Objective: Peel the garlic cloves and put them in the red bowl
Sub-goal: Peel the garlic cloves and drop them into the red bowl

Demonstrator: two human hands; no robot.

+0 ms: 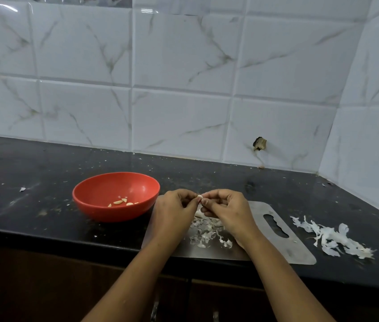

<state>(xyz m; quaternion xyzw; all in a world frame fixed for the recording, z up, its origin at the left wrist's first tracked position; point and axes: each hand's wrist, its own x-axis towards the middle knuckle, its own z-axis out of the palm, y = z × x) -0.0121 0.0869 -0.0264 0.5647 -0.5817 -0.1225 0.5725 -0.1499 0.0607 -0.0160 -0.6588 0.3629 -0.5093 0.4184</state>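
A small white garlic clove (199,196) is pinched between the fingertips of my left hand (174,209) and my right hand (226,209), held above the steel cutting board (283,248). Another whitish garlic piece (199,214) lies on the board just below my right fingers. The red bowl (105,209) stands left of my hands on the black counter, with several peeled cloves (120,202) lying in its bottom. Loose garlic skins (207,231) cover the board under my wrists.
A bigger heap of papery peel (332,238) lies on the black counter (33,182) right of the board. White tiled walls close the back and the right corner. The counter's front edge runs just under my forearms, with dark cabinet doors below.
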